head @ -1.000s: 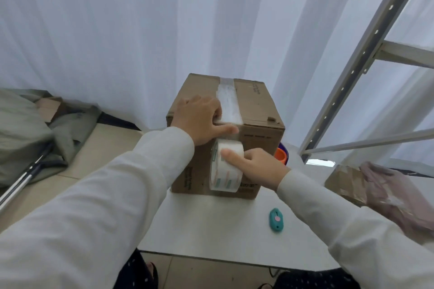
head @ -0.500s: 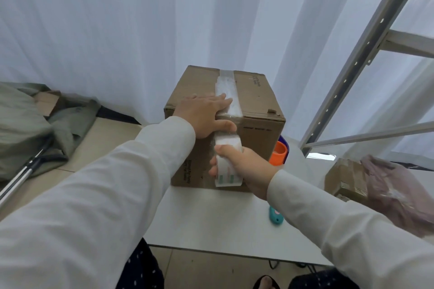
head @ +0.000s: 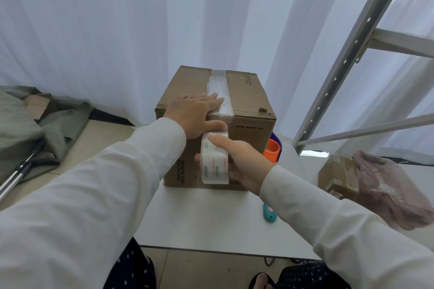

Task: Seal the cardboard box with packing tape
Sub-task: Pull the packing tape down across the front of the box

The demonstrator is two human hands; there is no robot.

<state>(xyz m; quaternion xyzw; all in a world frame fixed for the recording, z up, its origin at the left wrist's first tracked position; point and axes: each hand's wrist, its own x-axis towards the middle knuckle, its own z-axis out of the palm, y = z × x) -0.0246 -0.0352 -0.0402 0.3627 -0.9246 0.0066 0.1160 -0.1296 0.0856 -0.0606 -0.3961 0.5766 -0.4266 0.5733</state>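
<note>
Head view: brown cardboard box (head: pixel 246 101) upright on white table (head: pixel 211 218). Left hand (head: pixel 195 112) flat, fingers spread, pressing clear tape strip (head: pixel 219 94) at box's near top edge. Just below it, right hand (head: pixel 242 164) wrapped around white packing-tape roll (head: pixel 215 159), against box front. Below right wrist, small teal cutter (head: pixel 269 213) on table; orange roll (head: pixel 272 148) beside box, beyond right hand.

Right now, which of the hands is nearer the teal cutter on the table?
Right. The right hand grips the tape roll just above the teal cutter; the left hand presses the box top.
</note>
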